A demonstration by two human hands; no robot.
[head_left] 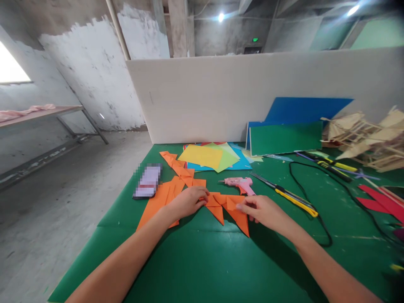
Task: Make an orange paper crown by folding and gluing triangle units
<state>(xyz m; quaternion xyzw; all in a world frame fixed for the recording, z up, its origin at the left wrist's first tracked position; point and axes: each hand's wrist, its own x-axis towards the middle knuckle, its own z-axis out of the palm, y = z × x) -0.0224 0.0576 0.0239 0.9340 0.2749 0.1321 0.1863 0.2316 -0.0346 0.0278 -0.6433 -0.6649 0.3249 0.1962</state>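
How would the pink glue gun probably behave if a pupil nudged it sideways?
The pink glue gun lies flat on its side, so it would probably slide or swivel on the green tabletop rather than tip. Its angled handle should keep it from rolling far. The body looks like moulded plastic, so I'd expect it to stay stiff.

The single view comes from a camera worn on the person's head, facing forward and down across the green table [202, 261] from just behind its near side. Both forearms enter from the bottom corners, and the hands sit near the middle, closer than the white partition board [202, 97] beyond the table. The wide framing also takes in the concrete floor [94, 189] at left and ceiling lights [221, 17] above; no second view shares any part.
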